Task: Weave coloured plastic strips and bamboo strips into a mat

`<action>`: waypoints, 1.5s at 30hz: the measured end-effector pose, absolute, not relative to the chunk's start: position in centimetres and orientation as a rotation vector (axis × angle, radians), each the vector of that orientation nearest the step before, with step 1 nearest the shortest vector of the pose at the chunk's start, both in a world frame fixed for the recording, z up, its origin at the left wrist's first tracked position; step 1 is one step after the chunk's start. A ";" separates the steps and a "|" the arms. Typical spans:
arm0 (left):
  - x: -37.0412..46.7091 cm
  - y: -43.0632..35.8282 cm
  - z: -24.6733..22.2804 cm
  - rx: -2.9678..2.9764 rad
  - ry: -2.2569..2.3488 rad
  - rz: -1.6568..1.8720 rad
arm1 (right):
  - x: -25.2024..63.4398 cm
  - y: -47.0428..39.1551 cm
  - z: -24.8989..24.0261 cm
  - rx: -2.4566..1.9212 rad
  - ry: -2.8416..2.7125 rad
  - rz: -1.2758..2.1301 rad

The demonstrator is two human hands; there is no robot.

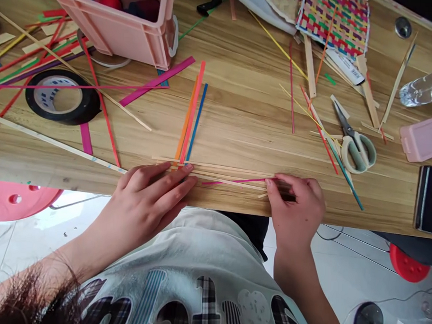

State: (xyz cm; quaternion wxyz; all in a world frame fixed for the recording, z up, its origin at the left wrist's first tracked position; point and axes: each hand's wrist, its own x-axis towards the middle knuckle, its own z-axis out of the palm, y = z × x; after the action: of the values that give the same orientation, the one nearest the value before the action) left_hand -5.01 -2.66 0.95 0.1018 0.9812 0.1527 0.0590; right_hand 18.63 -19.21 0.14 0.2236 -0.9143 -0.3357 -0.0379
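My left hand (154, 190) lies flat with fingers stretched over the crossing of several thin strips at the table's front edge. Under it run pale wooden strips (230, 168) from left to right. An orange strip (187, 116), a coral strip (194, 109) and a blue strip (197, 121) stick out away from me, crossing the pale ones. Thumb and forefinger of my right hand (296, 200) pinch a thin magenta strip (236, 181), whose free end points left, alongside the pale strips. The strips' lower ends beneath my left hand are hidden.
A pink bin (135, 41), black tape roll (90, 103) and many loose coloured strips lie left. Scissors (354, 143), a marker (345, 67), a woven multicoloured piece (334, 24), a clear bottle (424, 89), a pink box (422, 140) and a phone (429, 200) are right.
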 end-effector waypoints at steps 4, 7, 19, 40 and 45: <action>-4.9 -2.7 0.9 2.940 0.454 0.170 | 19.2 -19.9 0.4 -2.472 -0.892 -0.095; -4.9 -2.6 1.0 2.928 0.438 0.165 | 20.7 -20.7 0.6 -2.469 -0.872 -0.122; -2.6 -4.2 2.7 2.909 0.441 0.322 | 23.6 -22.7 0.9 -2.373 -0.990 0.076; 2.7 -5.9 0.5 2.986 -0.013 0.201 | 28.6 -23.0 1.8 -2.285 -1.353 0.290; 2.7 -6.0 0.5 3.000 -0.004 0.184 | 28.6 -22.6 2.0 -2.279 -1.460 0.326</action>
State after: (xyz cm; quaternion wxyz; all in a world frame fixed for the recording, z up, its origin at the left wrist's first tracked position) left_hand 2.67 -6.00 0.53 0.0681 0.9958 -0.0014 0.0610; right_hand 28.57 -22.64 1.97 0.2062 -0.8180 -0.5242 0.1170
